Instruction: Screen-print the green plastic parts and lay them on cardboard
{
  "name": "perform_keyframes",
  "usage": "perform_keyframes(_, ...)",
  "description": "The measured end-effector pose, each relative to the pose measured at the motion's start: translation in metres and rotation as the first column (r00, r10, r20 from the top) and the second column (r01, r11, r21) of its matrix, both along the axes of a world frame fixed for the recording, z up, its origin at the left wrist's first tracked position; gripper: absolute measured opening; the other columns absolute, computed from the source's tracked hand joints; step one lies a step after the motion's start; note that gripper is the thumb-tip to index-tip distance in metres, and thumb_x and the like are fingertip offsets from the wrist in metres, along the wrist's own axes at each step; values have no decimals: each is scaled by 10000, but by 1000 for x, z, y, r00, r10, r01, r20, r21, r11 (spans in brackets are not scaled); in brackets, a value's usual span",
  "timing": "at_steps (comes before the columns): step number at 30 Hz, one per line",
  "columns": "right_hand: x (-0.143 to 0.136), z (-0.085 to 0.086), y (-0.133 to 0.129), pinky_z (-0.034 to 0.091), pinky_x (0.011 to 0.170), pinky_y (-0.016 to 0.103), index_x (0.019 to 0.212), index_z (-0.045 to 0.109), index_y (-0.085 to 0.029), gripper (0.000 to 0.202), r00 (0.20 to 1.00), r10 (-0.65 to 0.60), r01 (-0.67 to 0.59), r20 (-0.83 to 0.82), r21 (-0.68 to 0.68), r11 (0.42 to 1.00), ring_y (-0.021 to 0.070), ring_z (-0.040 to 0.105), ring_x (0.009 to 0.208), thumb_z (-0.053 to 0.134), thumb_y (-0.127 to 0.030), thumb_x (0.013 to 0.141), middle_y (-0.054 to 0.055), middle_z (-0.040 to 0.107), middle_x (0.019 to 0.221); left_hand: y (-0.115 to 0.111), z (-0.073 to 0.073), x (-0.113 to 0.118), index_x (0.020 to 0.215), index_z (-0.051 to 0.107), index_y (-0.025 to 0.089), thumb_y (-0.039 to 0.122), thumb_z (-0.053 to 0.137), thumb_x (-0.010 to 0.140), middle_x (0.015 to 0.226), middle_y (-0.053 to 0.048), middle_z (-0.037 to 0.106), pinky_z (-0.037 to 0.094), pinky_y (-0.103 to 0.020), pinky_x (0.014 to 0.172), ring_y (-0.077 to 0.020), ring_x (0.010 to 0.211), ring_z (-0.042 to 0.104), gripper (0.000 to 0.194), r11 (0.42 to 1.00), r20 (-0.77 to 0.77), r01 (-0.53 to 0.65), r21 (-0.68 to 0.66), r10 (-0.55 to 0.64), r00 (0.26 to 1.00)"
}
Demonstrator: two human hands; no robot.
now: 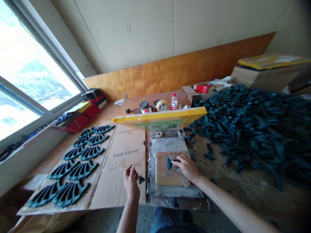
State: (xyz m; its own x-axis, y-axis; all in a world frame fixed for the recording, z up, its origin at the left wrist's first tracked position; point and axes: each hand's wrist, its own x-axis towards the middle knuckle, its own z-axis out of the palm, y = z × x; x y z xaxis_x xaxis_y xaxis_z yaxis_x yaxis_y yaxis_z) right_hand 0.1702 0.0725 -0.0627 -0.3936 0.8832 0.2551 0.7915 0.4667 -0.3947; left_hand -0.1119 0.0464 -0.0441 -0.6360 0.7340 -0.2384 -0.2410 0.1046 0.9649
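Observation:
My right hand (186,166) reaches over a brown board on a metal base plate (167,191). Its fingers are on a small dark green curved plastic piece (169,163) lying there. My left hand (132,183) hovers over the cardboard near the plate's left edge, beside a black knob (141,179). Its fingers are curled together, and whatever they may hold is hidden. Behind both hands, a yellow-edged screen frame (160,116) stands tilted up over the far end of the plate.
Rows of similar dark green pieces (70,194) lie in fans on the cardboard sheet (109,191) at left. A large heap of them (252,129) covers the right of the table. A bottle (174,102), tape roll (162,105) and open can (144,106) stand behind the frame.

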Motion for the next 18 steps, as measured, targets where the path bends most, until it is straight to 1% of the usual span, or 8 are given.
perform_keyframes(2,1,4,1,461,765,323,1062,714,-280,292,998,30,-31,61,9,999,221,550,903,478,-187,918,61,594,881,8,11,-1,893,559,180,438,703,668,585,74,483,376,-188,517,-65,524,429,372,1000,2,15,24,-15,1000)
perform_keyframes(4,-4,8,2,458,826,343,1143,678,-273,299,995,52,-54,87,20,998,229,548,998,470,-218,937,73,620,1028,25,31,-1,903,568,185,428,705,683,578,80,476,370,-176,516,-59,517,418,355,996,-6,47,75,-47,999)
perform_keyframes(7,-16,7,6,331,1048,438,1382,477,-277,456,969,218,-224,117,36,974,258,409,1275,491,-406,944,73,503,1374,60,83,5,996,585,199,445,687,725,582,87,466,350,-158,500,-50,499,407,380,961,-30,141,239,-138,990)
perform_keyframes(9,-21,0,9,205,1123,483,1449,363,-249,627,931,334,-339,150,6,941,263,284,1373,470,-562,916,73,412,1461,86,123,12,1027,581,204,507,644,761,574,87,461,333,-158,479,-48,473,399,408,904,-46,211,371,-209,977)
perform_keyframes(12,-18,-10,14,162,1137,508,1453,352,-191,727,928,322,-325,188,-13,945,270,251,1393,434,-645,891,98,383,1472,113,168,21,850,580,172,606,557,786,531,71,459,308,-175,437,-54,426,376,439,840,-73,305,449,-306,949)
perform_keyframes(13,-13,-12,16,164,1135,518,1443,372,-174,720,942,270,-276,198,5,961,278,256,1391,439,-635,894,110,379,1472,117,176,22,779,571,165,614,534,794,517,60,463,302,-182,426,-59,417,375,451,839,-95,331,432,-322,942)
perform_keyframes(15,5,-11,20,171,1128,544,1406,435,-149,679,974,116,-131,193,66,989,300,274,1382,456,-602,900,131,396,1457,116,180,19,699,565,157,590,509,814,499,42,473,299,-192,414,-70,415,386,452,852,-158,367,373,-332,930)
perform_keyframes(18,46,0,28,266,1090,556,1276,579,-179,542,984,-168,161,66,108,981,326,397,1310,471,-555,901,122,533,1348,94,165,7,793,640,142,585,477,835,529,23,521,335,-202,443,-93,460,445,474,863,-210,431,262,-385,899)
